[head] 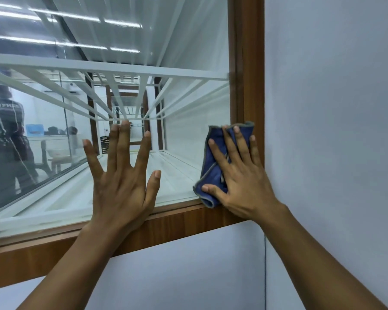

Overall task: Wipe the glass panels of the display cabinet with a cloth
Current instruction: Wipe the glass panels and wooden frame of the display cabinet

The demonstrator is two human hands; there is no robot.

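Observation:
The display cabinet's glass panel [184, 104] fills the upper left, set in a brown wooden frame [246, 63]. My right hand [240, 175] lies flat on a crumpled blue cloth [213, 175] with a grey hem, pressing it against the glass at the panel's lower right corner, next to the frame. My left hand [121, 177] rests flat on the glass near the bottom edge, fingers spread wide, holding nothing. Its palm base overlaps the lower frame rail [177, 222].
White shelf bars [112, 70] run inside the cabinet behind the glass. A person's reflection [7, 130] shows at the left of the pane. A pale grey wall [334, 108] lies right of and below the frame.

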